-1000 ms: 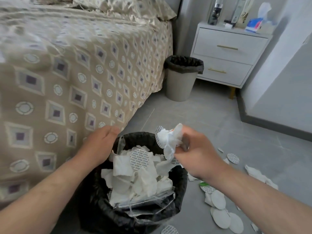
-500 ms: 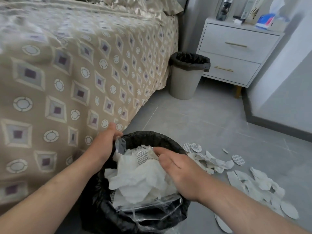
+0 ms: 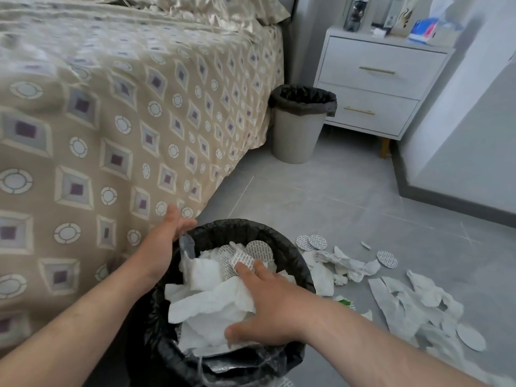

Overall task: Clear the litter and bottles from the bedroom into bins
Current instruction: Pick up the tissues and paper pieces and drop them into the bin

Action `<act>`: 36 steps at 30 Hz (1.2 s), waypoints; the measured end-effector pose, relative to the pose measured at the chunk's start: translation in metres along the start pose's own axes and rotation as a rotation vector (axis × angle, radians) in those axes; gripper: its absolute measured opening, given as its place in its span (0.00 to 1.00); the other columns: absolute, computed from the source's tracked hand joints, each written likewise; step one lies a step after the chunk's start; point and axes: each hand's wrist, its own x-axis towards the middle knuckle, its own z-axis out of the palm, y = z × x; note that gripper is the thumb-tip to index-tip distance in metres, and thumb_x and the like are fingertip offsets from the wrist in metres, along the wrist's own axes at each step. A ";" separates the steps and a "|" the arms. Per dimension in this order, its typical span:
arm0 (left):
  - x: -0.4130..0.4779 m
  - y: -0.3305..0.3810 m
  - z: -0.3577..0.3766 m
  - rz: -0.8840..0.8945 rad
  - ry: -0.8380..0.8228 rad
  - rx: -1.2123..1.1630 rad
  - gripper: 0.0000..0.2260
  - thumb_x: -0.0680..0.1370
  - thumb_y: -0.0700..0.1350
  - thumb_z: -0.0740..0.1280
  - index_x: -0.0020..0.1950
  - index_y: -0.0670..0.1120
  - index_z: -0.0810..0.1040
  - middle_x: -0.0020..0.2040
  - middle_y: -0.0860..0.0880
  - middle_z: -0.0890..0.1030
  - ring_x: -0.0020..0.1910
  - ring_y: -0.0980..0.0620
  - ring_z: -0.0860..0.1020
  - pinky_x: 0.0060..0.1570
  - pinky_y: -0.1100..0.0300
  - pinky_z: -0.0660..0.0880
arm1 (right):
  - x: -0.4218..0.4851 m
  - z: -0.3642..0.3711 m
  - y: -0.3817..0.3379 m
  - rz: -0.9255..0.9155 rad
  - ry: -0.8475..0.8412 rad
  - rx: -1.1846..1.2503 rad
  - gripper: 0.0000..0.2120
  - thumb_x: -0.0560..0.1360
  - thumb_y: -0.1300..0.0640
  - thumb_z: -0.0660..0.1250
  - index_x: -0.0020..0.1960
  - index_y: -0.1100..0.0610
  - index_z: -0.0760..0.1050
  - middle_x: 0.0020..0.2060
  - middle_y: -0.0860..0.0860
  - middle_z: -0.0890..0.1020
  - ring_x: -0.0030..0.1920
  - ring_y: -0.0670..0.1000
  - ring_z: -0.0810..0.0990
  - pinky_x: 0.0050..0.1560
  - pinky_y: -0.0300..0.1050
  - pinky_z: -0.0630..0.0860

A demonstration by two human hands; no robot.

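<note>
A bin with a black liner (image 3: 290,255) stands at the bottom centre, packed with white tissue and round foil seals (image 3: 212,300). My right hand (image 3: 268,308) lies flat on the paper inside, fingers straight, pressing it down. My left hand (image 3: 164,244) grips the bin's left rim and liner. More torn paper and round seals (image 3: 402,300) lie scattered on the grey floor to the right of the bin. A dark bottle (image 3: 356,12) stands on the nightstand at the back.
A bed with a patterned beige cover (image 3: 111,121) fills the left side. A second bin with a dark liner (image 3: 303,124) stands by the bed's corner, beside a white two-drawer nightstand (image 3: 382,85) carrying a tissue pack. A wall runs along the right.
My right hand, which held a wad of paper above the bin, dropped it in and now presses flat on the pile. My left hand stays on the rim.
</note>
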 end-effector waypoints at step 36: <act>-0.055 -0.090 0.399 0.104 -0.805 1.332 0.49 0.65 0.67 0.68 0.77 0.59 0.42 0.78 0.48 0.37 0.77 0.40 0.40 0.72 0.38 0.55 | -0.227 0.140 0.384 0.720 0.163 0.214 0.42 0.72 0.37 0.65 0.78 0.48 0.49 0.77 0.53 0.54 0.76 0.56 0.55 0.73 0.50 0.58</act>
